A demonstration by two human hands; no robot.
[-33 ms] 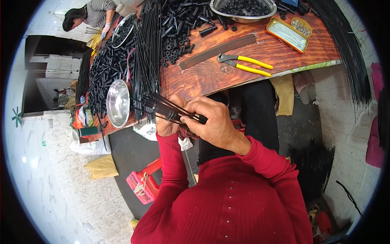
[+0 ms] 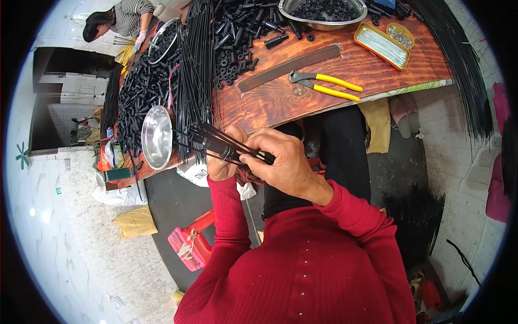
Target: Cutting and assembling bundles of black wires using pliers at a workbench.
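Observation:
In front of my chest both hands hold a black assembly (image 2: 214,144), a ribbed plastic tube with several thin black rods around it. It looks like an umbrella runner with ribs. My left hand (image 2: 220,168) is closed around its underside, the fingers partly hidden behind the rods. At the assembly's right end my right hand (image 2: 283,162) pinches the rods near a dark tip (image 2: 267,158), thumb against bent fingers. A long bundle of black rods (image 2: 195,70) lies on the table beyond my left hand, beside a shiny metal bowl (image 2: 157,137).
Yellow-handled pliers (image 2: 326,86) and a flat brown strip (image 2: 288,69) lie on the wooden table (image 2: 259,105). Loose black plastic parts (image 2: 143,89) heap at left. An orange tray (image 2: 382,46) holds pale pins. Another person (image 2: 127,21) works at the far left. Below stands a red stool (image 2: 199,243).

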